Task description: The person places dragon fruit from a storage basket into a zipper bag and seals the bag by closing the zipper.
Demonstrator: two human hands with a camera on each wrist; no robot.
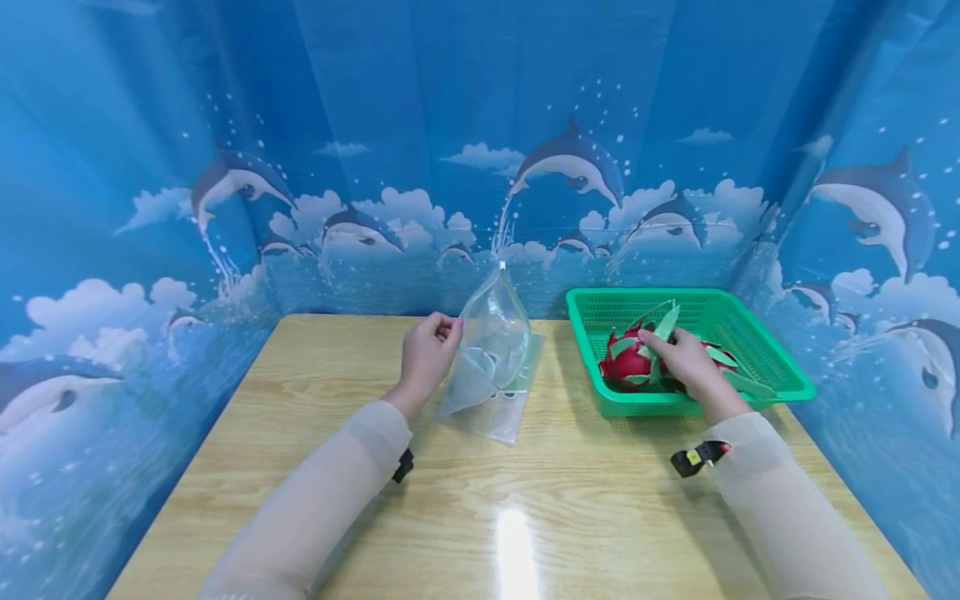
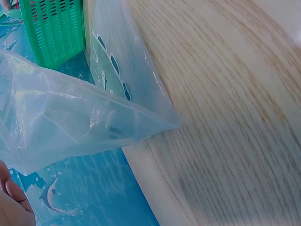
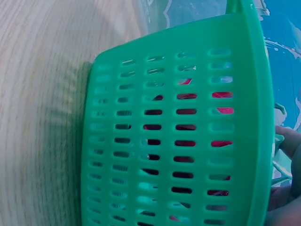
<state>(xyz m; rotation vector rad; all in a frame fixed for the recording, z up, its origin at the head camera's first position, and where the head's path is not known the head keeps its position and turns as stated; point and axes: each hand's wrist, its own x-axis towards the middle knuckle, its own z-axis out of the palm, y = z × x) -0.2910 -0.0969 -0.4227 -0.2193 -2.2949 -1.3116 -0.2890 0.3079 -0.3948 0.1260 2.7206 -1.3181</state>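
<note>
A clear plastic zip bag (image 1: 491,333) stands with its mouth spread, a white slider at its top and its lower part on the table. My left hand (image 1: 429,358) pinches the bag's left edge between thumb and fingers. To the right, my right hand (image 1: 692,365) reaches into a green plastic basket (image 1: 652,407) and grips a red dragon fruit (image 1: 626,364) with green scales. Another dragon fruit (image 1: 722,357) lies partly hidden behind that hand. In the right wrist view the basket wall (image 3: 164,35) covers most of the fruit; red patches show through its slots.
Both the bag and the basket rest on a light wooden table (image 1: 450,517). A blue curtain (image 1: 420,100) printed with dolphins and clouds surrounds the table's back and sides. The basket stands at the back right, a short gap from the bag.
</note>
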